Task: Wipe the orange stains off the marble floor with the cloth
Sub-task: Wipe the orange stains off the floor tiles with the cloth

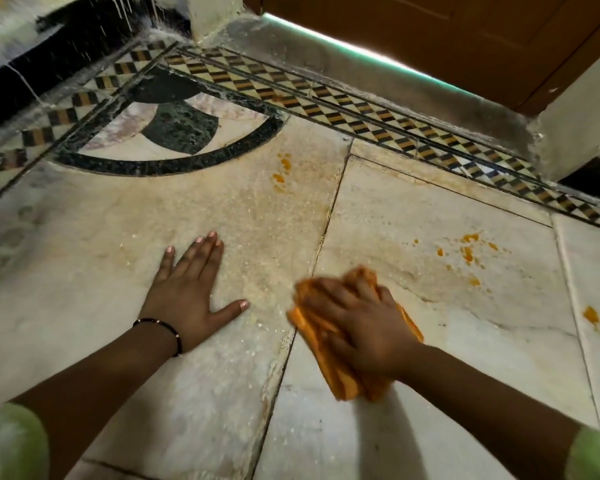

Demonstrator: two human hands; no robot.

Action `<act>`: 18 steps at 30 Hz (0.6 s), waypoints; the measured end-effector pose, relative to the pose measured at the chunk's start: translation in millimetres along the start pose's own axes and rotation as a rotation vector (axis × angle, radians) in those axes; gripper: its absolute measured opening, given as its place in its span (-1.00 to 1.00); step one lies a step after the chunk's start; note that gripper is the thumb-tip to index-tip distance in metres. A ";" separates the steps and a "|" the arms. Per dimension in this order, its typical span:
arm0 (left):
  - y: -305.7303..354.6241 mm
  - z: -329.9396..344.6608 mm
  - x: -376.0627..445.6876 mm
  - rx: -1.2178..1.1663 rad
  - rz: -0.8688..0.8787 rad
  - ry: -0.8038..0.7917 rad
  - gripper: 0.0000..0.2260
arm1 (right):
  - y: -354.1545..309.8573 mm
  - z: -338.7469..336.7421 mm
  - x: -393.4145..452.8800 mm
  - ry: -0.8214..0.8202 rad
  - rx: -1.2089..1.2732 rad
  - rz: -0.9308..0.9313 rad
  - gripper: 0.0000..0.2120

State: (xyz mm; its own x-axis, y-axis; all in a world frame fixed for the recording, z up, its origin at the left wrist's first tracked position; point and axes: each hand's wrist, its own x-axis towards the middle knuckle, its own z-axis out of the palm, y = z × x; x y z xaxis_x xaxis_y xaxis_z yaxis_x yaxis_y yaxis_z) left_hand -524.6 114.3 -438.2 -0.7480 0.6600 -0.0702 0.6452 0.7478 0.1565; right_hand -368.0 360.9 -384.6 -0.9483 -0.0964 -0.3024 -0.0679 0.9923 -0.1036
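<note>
My right hand presses an orange cloth flat onto the pale marble floor, fingers closed over it; the hand is motion-blurred. My left hand lies flat on the floor to the left, fingers spread, holding nothing. Orange stains sit in three places: a small cluster ahead near the black arc, a scatter of spots to the right beyond the cloth, and a single blot at the far right.
A black curved inlay and a checkered tile border run across the floor ahead. Behind them is a stone threshold and a brown wooden door with light under it. A wall corner stands at right.
</note>
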 end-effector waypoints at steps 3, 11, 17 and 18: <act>3.5 -5.4 0.3 0.009 0.001 -0.054 -0.05 | 43.0 -4.7 -65.0 -0.137 -0.139 -0.186 -0.48; 28.5 -50.2 21.0 0.377 0.046 -0.366 -0.12 | 107.5 8.9 -71.6 -0.242 -0.069 0.174 -0.28; 119.0 -39.0 5.5 0.229 0.563 -0.188 -0.14 | 175.6 10.4 -121.3 -0.224 -0.318 -0.498 -0.38; 140.6 -33.6 6.8 0.217 0.588 -0.196 -0.16 | 195.9 16.6 -131.4 -0.207 -0.304 -0.469 -0.37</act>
State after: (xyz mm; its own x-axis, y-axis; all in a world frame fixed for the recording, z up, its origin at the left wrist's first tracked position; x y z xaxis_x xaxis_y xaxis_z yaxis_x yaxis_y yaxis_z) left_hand -444.2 221.6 -383.5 -0.2316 0.9488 -0.2148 0.9700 0.2420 0.0229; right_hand -251.5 566.7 -380.9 -0.7175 -0.5124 -0.4719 -0.5795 0.8150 -0.0039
